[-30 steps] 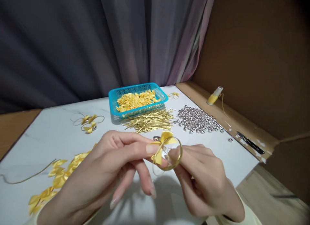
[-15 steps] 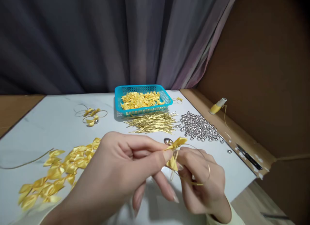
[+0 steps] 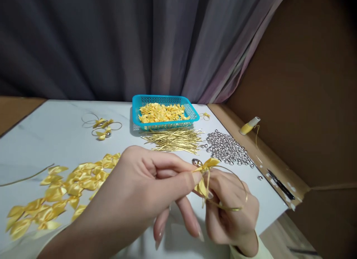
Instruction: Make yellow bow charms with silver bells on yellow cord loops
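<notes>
My left hand (image 3: 156,188) pinches a yellow ribbon bow (image 3: 209,163) between thumb and forefinger. A round silver bead (image 3: 197,162) sits at the bow's upper left, by the fingertips. My right hand (image 3: 232,205) is closed at the bow's right side, its fingertips partly hidden behind the ribbon, and a thin gold cord (image 3: 245,190) loops over its back. Loose bows (image 3: 74,186) lie on the white table to the left of my left hand. Ahead of my hands is a pile of gold cords (image 3: 175,140).
A blue basket (image 3: 166,125) of yellow bows stands at the back. Silver beads (image 3: 227,147) are heaped to the right. Along the right edge are a yellow thread spool (image 3: 249,126) and a black pen-like tool (image 3: 280,184). Beaded bows (image 3: 103,128) lie back left.
The view has shifted slightly. Both hands keep their hold around the bow, and the cord loop over my right hand now looks wider.
</notes>
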The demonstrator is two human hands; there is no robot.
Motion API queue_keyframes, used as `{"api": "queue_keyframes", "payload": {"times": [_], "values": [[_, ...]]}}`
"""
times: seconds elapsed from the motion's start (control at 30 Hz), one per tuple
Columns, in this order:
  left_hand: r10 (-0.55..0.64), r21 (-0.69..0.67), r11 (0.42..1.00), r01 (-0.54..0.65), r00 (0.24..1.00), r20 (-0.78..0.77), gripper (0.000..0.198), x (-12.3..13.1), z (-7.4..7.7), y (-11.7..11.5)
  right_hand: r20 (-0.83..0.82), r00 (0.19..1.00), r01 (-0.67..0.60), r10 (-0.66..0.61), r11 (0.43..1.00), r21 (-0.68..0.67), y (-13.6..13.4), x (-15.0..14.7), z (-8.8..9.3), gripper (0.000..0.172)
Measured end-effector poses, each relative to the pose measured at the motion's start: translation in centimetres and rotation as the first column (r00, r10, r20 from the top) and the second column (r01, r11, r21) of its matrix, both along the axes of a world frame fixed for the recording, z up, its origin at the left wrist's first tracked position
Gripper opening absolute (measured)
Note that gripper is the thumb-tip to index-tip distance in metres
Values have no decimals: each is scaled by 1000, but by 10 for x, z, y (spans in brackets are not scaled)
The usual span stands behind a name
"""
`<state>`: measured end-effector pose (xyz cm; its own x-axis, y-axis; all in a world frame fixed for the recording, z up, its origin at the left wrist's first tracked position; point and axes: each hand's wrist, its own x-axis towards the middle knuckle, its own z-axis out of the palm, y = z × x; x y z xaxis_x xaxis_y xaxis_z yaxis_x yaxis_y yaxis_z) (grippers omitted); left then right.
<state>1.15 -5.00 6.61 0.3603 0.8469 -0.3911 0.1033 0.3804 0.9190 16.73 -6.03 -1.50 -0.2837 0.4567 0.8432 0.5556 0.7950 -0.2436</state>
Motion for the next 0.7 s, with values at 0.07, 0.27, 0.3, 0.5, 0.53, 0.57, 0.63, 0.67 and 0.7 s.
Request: {"api": "queue_keyframes", "payload": {"times": [0.07,0.27,0.3,0.5,0.53,0.57,0.63,0.67,0.7], "values": [[13,17,1000,-12,1000,-21,19,1,0,-1,13,1000,25,-25,999,41,0,0,0,19],[102,87,992,-96,993,-65,23,4,8,-8,9,997,74,-74,996,48,-2,0,-4,18],[102,82,992,-97,993,-60,23,5,9,-9,0,997,73,-73,997,39,-2,0,-5,18],[37,34,999,-36,999,-26,27,4,7,-5,-60,998,13,-13,1000,3,-2,-2,-8,18],[17,20,1000,-16,999,-30,25,3,6,-4,-66,998,10,-10,1000,2,-3,-2,-8,18],[-1,4,1000,1,999,-35,23,3,4,-3,-70,997,15,-14,1000,9,-3,-2,-8,18],[-23,-23,999,22,999,-35,20,3,1,-1,-60,997,44,-42,999,32,-4,-2,-8,18],[-25,-31,999,24,999,-32,19,3,0,0,-58,997,62,-59,997,49,-4,-2,-9,19],[-22,-34,999,21,999,-31,19,4,0,0,-60,996,76,-72,995,67,-4,-2,-9,19]]}}
